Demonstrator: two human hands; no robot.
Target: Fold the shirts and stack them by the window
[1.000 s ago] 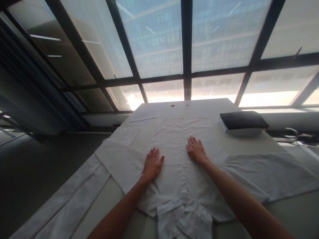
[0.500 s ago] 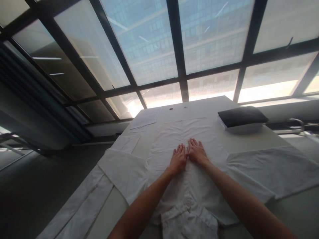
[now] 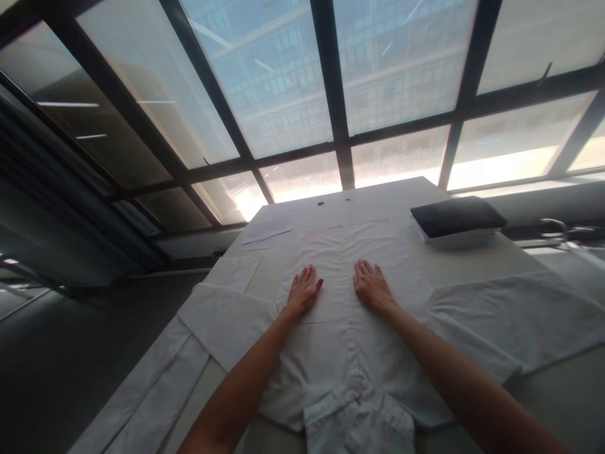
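Observation:
A white long-sleeved garment, like a shirt or lab coat [image 3: 326, 353], lies spread on the table with its collar toward me and its sleeves out to both sides. A seam runs down its middle, with small wrinkles along it. My left hand [image 3: 305, 290] rests flat on the cloth left of the seam, above a short pocket line, fingers stretched out. Just right of the seam, my right hand [image 3: 372, 284] also lies flat with its fingers extended. Neither hand grips anything.
The white table [image 3: 378, 195] reaches toward large dark-framed windows. A stack with a black cover [image 3: 457, 217] sits at the back right. Papers [image 3: 268, 228] lie at the back left, and more white cloth [image 3: 142, 391] runs along the left edge. A dark curtain [image 3: 70, 195] hangs at left.
My left hand has slid left across the cloth, away from the middle seam and from my right hand. The right hand stays in nearly the same spot.

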